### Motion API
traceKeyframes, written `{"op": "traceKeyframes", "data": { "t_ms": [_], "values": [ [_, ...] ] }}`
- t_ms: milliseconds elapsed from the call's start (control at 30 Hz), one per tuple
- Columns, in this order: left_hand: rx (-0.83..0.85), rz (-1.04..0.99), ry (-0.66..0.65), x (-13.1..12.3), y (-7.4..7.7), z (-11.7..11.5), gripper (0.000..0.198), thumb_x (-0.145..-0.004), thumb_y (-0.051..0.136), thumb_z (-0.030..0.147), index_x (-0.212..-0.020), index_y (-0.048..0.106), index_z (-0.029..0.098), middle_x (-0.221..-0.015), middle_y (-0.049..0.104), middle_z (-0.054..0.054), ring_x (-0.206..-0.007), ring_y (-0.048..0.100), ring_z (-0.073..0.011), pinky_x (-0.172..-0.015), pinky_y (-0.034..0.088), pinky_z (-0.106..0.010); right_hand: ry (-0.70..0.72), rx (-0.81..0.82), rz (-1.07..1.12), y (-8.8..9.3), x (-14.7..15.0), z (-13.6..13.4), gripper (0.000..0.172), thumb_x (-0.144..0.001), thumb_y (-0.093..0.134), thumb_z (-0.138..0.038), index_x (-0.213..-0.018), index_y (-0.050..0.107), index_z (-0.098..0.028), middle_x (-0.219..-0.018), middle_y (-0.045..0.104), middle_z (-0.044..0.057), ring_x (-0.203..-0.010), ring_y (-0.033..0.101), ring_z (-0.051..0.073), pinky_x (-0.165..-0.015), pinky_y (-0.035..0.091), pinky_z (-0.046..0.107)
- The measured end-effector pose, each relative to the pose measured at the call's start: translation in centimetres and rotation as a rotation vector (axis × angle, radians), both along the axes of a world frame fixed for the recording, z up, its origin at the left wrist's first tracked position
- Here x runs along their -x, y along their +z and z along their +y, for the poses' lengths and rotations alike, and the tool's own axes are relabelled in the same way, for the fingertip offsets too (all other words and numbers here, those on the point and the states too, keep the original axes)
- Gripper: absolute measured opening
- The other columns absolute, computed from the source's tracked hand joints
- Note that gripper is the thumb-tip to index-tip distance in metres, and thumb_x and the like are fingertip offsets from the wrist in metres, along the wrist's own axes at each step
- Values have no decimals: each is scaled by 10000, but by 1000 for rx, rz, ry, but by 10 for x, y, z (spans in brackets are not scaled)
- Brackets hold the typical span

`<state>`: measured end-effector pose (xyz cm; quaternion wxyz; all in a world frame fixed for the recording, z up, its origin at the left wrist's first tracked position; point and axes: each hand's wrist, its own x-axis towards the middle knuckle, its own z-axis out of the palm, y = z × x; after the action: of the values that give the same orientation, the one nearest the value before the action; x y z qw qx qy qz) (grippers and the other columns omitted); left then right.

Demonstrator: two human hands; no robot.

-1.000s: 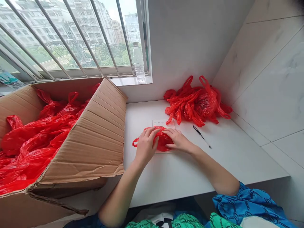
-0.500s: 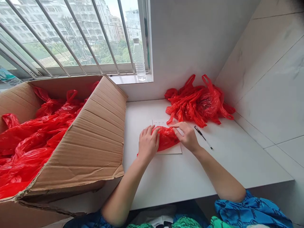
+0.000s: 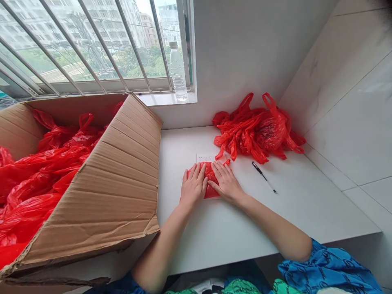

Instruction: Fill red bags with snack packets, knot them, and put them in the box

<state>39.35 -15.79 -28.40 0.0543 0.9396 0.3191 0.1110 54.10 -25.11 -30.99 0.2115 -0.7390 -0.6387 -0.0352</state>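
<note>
White table (image 3: 245, 241): forearms (image 3: 266, 222) cross near edge, open room mostly right. Cardboard box (image 3: 116, 196) left, wall close to left forearm, limiting that side. Red bag pile (image 3: 251, 132) far right, likely parked off the work spot. Left hand (image 3: 194, 185), right hand (image 3: 228, 183) palm-down on red bag (image 3: 209, 171) mid-table, thumbs apart from fingers, nothing clamped; probably flattening. Paper (image 3: 202, 158) beneath bag. Pen (image 3: 264, 177) right.

Barred window (image 3: 97, 49) and tiled wall (image 3: 355, 118) suggest a home.
</note>
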Motion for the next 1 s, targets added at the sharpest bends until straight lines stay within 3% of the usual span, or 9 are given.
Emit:
{"op": "traceKeyframes", "data": {
  "t_ms": [1000],
  "values": [
    [0,-24,1,-1,-5,-2,525,-1026,241,329,-1511,366,174,-1570,341,-64,-1472,310,-242,-1211,235,-523,2,22,-5,-1,0,1,718,-1002,296,-572,-1544,293,-101,-1586,328,136,-1494,236,267,-1224,202,492]
  ]
}}
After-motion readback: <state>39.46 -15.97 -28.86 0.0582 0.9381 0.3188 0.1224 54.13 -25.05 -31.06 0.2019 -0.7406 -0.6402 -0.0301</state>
